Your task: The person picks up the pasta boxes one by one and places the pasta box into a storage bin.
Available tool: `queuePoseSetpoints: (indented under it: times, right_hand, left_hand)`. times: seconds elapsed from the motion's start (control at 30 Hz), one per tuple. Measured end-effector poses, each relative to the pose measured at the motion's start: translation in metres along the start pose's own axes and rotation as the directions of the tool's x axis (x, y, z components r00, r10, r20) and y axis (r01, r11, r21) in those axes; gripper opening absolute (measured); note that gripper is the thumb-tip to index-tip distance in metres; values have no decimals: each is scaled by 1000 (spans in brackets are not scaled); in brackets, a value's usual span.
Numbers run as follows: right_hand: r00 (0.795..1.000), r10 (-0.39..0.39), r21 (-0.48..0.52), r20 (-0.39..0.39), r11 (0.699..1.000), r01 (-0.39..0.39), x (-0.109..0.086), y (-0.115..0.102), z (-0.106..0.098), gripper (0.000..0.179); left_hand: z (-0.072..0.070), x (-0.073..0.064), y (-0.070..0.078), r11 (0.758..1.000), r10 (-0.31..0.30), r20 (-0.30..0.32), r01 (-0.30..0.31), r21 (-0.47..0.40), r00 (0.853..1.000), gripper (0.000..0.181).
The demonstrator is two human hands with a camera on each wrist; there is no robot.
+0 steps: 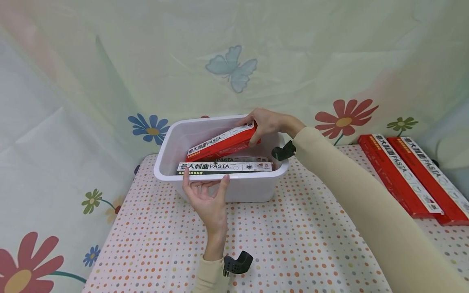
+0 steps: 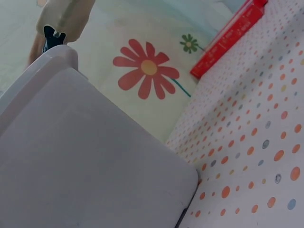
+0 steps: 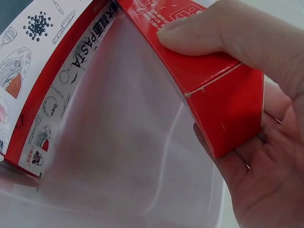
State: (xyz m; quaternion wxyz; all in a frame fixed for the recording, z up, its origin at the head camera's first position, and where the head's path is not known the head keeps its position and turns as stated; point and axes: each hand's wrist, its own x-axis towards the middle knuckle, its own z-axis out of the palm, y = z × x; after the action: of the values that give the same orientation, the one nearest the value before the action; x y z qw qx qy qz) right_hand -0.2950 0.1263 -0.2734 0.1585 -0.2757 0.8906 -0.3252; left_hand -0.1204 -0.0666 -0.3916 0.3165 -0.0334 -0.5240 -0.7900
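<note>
My right hand (image 1: 269,122) grips the right end of a red pasta box (image 1: 223,142), with the thumb on one face and fingers round the other side. That box lies slanted inside a white plastic bin (image 1: 221,178), its left end lower. Along the bin's front wall, more pasta boxes (image 1: 234,167) stand on edge. At the front rim, my left hand (image 1: 207,203) holds the bin from below, its index finger and thumb up at the rim. The right wrist view shows the held box's red end (image 3: 228,109) close up. No left fingers show in the left wrist view.
Two more red pasta boxes (image 1: 401,175) lie side by side at the table's right. A dotted cloth (image 1: 165,244) covers the table. Behind the bin hangs a curtain (image 1: 293,61) printed with flowers and a butterfly.
</note>
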Motion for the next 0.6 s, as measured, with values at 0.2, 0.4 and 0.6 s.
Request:
queuePoseSetpoints:
  times: [0.2, 0.4, 0.6]
  right_hand:
    - [1000, 7, 11, 11, 1000, -7, 0, 1, 0, 69]
    - [999, 39, 24, 18, 999, -39, -1, 4, -1, 72]
    - [998, 56, 48, 34, 997, -57, 2, 5, 0, 73]
  left_hand:
    - [0, 0, -1, 1000, -1, -2, 1, 14, 1000, 104]
    - [1, 1, -3, 1000, -6, 13, 6, 14, 1000, 105]
    - [1, 3, -4, 1000, -2, 15, 1, 15, 1000, 104]
